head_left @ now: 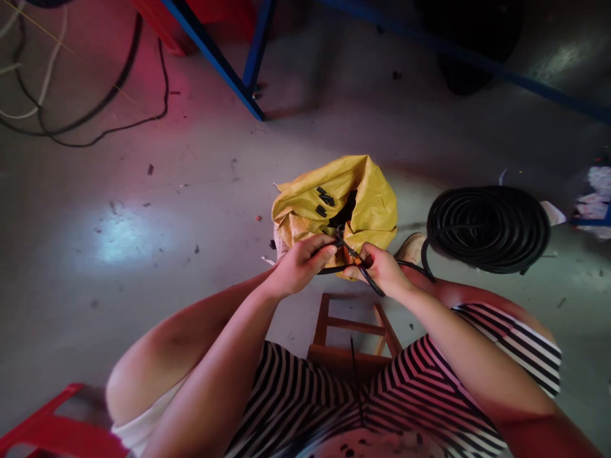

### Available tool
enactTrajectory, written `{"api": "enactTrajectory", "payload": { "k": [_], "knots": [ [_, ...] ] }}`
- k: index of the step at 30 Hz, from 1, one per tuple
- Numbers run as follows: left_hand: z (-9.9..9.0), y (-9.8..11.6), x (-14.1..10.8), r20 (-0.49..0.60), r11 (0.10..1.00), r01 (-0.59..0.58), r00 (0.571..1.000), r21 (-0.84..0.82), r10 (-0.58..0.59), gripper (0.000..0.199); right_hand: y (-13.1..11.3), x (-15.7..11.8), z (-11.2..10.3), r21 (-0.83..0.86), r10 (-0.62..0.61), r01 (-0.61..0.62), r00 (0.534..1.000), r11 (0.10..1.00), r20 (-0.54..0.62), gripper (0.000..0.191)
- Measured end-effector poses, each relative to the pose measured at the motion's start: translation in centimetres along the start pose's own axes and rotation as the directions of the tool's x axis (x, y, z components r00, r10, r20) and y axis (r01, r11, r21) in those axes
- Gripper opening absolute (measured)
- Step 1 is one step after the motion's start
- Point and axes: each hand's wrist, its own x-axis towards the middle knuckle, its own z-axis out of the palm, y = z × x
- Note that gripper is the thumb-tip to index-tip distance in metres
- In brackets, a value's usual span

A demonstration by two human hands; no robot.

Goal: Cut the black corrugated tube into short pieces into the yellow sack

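Left hand [301, 262] pinches the black tube [330, 270] between thumb and fingers, probably to steady it near the tool; exact grip partly hidden. Right hand [383, 270] curls around the orange-and-black hand tool [357, 260], its tip by the left fingers. Both sit over the near edge of the yellow bag [379, 197], likely so short black pieces [326, 198] land there. Coil [487, 232] lies on the floor at right, presumably for easy feed.
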Motion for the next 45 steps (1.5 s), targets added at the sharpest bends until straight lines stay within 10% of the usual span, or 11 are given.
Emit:
{"api": "enactTrajectory", "payload": {
  "k": [17,25,38,45],
  "knots": [
    [4.5,1.8,-1.3,0.080,0.990,-0.113,0.991,0.090,0.106,0.039,-4.2,-1.3,-1.1,0.336,-0.057,0.043,0.998,0.941,0.031,0.047],
    [1.7,2.1,0.3,0.433,0.980,0.005,0.898,-0.198,0.083,0.034,-5.6,-1.5,-4.7,0.590,-0.002,0.110,0.984,0.800,-0.181,0.028],
    [-0.2,2.9,-0.3,0.103,0.942,0.019,0.995,-0.336,0.017,0.032,-2.7,-0.7,-5.5,0.200,-0.098,0.208,0.886,0.957,-0.453,0.050],
    [-1.2,3.3,-0.3,-0.127,0.961,-0.041,0.992,-0.273,0.006,0.035,-2.4,-1.7,-3.1,0.247,-0.093,0.130,0.983,0.960,-0.155,0.046]
  ]
}}
